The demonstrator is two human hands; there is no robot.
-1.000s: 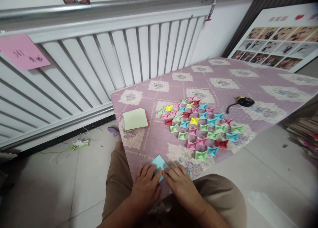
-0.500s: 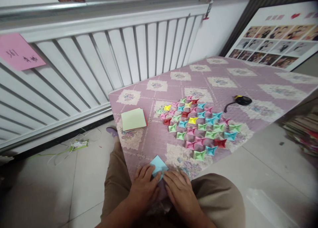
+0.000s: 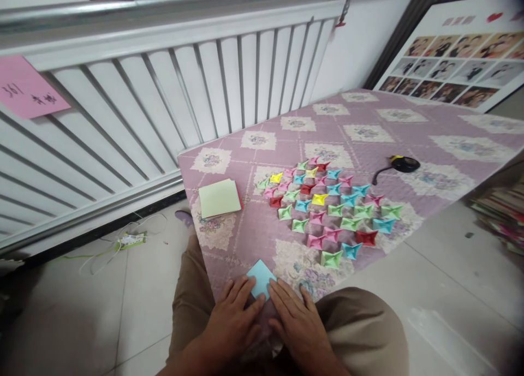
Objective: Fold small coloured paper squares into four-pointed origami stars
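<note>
our left thumb has slid a little toward the near corner of the blue paper (image 3: pixel 261 275) since the earlier frame, and our right thumb sits lower too. the paper lies flat at the near end of the table (image 3: pixel 249 234), turned so one corner points away from us. our left hand (image 3: pixel 233 318) is open, palm down, its fingers slightly spread and pressing the left side. our right hand (image 3: pixel 301 321) is open as well, its fingertips on the right side; neither grips anything. the folded paper shapes (image 3: pixel 320 200) stand beyond our right hand, and the stack of paper (image 3: pixel 220 198) is beyond our left.

as we judge it, uneven pressure from our two hands could twist the paper and leave any crease crooked. pulling the sides apart could tear it, and a careless sweep of our right hand could knock over the nearest shapes.
</note>
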